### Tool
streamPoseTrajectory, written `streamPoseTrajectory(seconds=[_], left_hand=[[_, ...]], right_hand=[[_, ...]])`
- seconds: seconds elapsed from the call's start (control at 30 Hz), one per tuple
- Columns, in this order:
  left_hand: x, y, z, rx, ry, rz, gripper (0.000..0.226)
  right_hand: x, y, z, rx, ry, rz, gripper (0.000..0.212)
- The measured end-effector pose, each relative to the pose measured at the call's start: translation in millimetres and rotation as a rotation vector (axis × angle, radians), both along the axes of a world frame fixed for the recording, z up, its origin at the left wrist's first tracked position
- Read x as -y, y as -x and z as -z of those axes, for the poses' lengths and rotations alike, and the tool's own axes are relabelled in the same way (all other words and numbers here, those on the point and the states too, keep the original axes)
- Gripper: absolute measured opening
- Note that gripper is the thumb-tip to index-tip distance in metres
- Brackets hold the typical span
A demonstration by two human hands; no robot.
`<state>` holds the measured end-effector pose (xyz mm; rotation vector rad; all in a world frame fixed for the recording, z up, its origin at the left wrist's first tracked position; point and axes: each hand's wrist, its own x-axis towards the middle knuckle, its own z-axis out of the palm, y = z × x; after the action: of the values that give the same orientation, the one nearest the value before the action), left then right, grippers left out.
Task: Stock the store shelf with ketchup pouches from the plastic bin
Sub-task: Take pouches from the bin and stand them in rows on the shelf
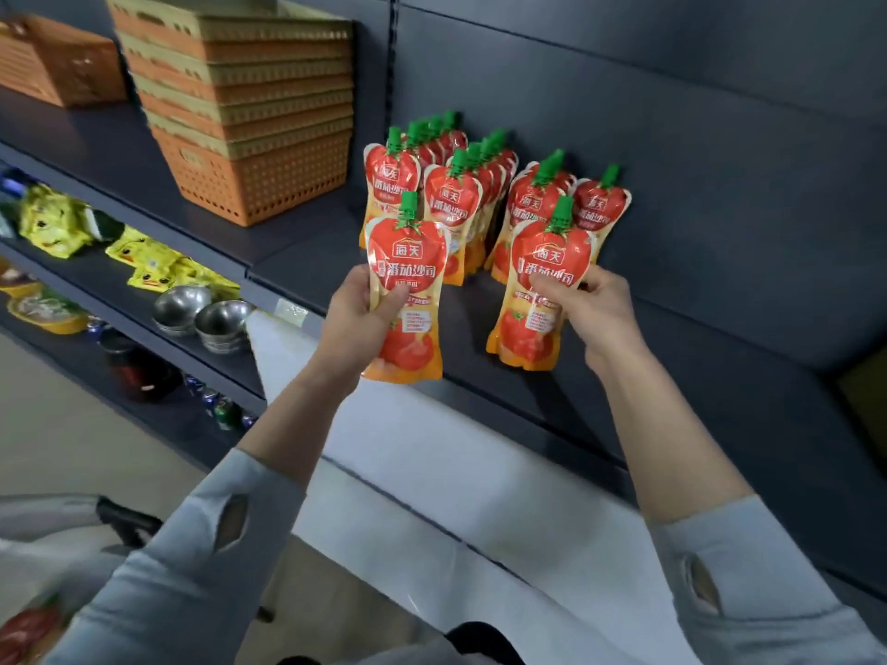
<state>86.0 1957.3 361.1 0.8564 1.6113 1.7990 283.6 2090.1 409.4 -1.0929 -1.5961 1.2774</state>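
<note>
**Two ketchup pouches held at the shelf front**

At the far left of the dark grey metal shelf [307, 261] sits an orange woven plastic basket [62, 64], cut off by the frame. Next comes a tall stack of orange and cream perforated plastic baskets [249, 136], standing just beside the pouch rows. The lower shelves carry yellow snack packets [53, 218] and nested steel bowls [201, 314].

The left hand [355, 319] has its grip curled round the waist of a red and orange ketchup pouch with a green spout cap [408, 290]. It holds the pouch upright over the shelf's front edge, before the leftmost row. The standing rows of pouches [461, 194] crowd the back panel, and those behind the front ones are mostly hidden.

The right hand [595, 314] pinches a second ketchup pouch [537, 300] at its middle, upright before the third row. Whether its base touches the shelf I cannot tell. Open shelf runs on to the right.

A white sheet [432, 472] hangs below the front edge. A blurred red shape [29, 631] in the lower-left corner is too smeared to make out.
</note>
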Motion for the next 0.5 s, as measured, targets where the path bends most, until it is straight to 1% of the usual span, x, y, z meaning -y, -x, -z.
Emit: streamPoseTrajectory(seconds=[0.2, 0.3, 0.43, 0.5], left_hand=[[-30, -1, -7, 0.011, 0.007, -0.021, 0.029], [-41, 4, -8, -0.018, 0.047, -0.052, 0.033], [-50, 9, -7, -0.062, 0.078, -0.067, 0.033], [-52, 11, -6, -0.077, 0.085, -0.076, 0.033]], right_hand=[[-70, 15, 3, 0.147, -0.043, 0.105, 0.018], [-94, 31, 11, 0.16, -0.05, 0.151, 0.018], [-116, 53, 19, 0.151, -0.063, 0.17, 0.016], [-125, 63, 22, 0.162, -0.09, 0.177, 0.012]])
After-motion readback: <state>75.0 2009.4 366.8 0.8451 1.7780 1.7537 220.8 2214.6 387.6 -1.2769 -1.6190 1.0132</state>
